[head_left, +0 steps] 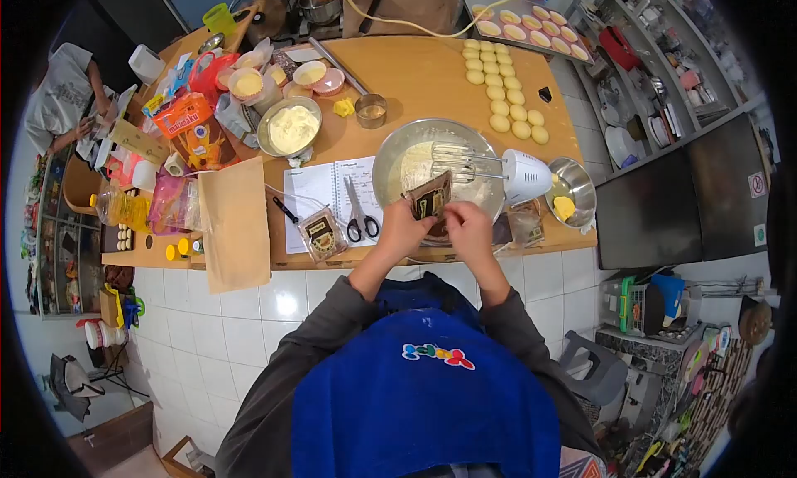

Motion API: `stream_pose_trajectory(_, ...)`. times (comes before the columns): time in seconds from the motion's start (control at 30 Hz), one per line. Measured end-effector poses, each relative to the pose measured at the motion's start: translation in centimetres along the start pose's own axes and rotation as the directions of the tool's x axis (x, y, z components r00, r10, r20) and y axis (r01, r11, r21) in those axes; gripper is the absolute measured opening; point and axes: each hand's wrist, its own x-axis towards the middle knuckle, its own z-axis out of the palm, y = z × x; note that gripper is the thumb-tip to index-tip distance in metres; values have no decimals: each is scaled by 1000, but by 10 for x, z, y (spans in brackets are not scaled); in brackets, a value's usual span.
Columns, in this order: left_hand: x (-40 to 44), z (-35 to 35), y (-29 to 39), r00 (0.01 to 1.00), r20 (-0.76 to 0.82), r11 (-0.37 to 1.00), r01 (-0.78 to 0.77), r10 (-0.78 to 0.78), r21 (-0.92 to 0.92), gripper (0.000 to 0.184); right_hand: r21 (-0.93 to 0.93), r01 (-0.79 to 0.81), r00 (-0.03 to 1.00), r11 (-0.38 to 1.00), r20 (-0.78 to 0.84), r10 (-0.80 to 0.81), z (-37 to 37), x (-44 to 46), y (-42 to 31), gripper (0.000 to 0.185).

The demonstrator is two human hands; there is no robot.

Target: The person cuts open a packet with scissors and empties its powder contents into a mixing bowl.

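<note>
My left hand (403,231) grips a small brown packet (431,197) with a printed label, tilted over the near side of a large metal mixing bowl (383,156). At the packet's lower right edge my right hand (470,231) is closed, its fingers pinching there. Pale flour-like mix lies in the bowl. A white hand mixer (525,176) rests across the bowl's right side, its wire beaters over the mix. Left of my hands are black-handled scissors (359,212), a similar packet (322,234) and an open spiral notebook (307,183).
A metal bowl of cream (292,128) stands left, near an orange flour bag (193,125) and brown paper (234,225). Dough balls (498,92) line the back right, beside a tray of filled cups (531,28). Across the table a person's hands hold a dough rope (415,23).
</note>
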Motion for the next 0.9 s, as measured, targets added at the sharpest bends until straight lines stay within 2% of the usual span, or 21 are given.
stream_pose_trajectory(0.07, -2, -3, 7, 1000, -14, 1000, 24, -24, 15, 32, -100, -72, 994, 992, -87, 63, 5, 4, 15, 12)
stream_pose_trajectory(0.17, -2, -2, 2, 999, -26, 1000, -18, 18, 19, 33, 128, -84, 992, 988, 109, 70, -1, 2, 1, 12)
stream_pose_trajectory(0.2, -2, -2, 2, 1000, -17, 1000, -8, 8, 29, 34, 255, -151, 975, 955, 199, 101, -1, 1, -3, 12)
stream_pose_trajectory(0.3, -2, -2, 3, 999, -26, 999, -22, 22, 30, 37, 114, -263, 961, 958, 120, 250, -6, 5, 1, 12)
stream_pose_trajectory(0.33, -2, -1, 2, 997, -57, 999, -52, 53, 13, 37, 222, -270, 963, 937, 78, 259, 0, 5, 11, 14)
stream_pose_trajectory(0.43, -2, -3, 0, 996, -72, 998, -59, 58, -2, 37, 405, -379, 923, 832, 222, 313, -5, 4, 11, 18)
stream_pose_trajectory(0.53, 0, 2, -3, 996, -68, 997, -54, 50, -51, 37, 465, -330, 942, 821, 220, 254, -2, 2, 22, 21)
stream_pose_trajectory(0.83, -1, -3, 9, 997, -62, 999, -36, 34, -24, 37, 252, -289, 954, 924, 159, 254, -6, 2, 2, 19)
stream_pose_trajectory(0.9, -1, -2, 10, 998, -54, 999, -37, 36, -20, 37, 172, -156, 984, 973, 112, 138, 0, -1, 6, 19)
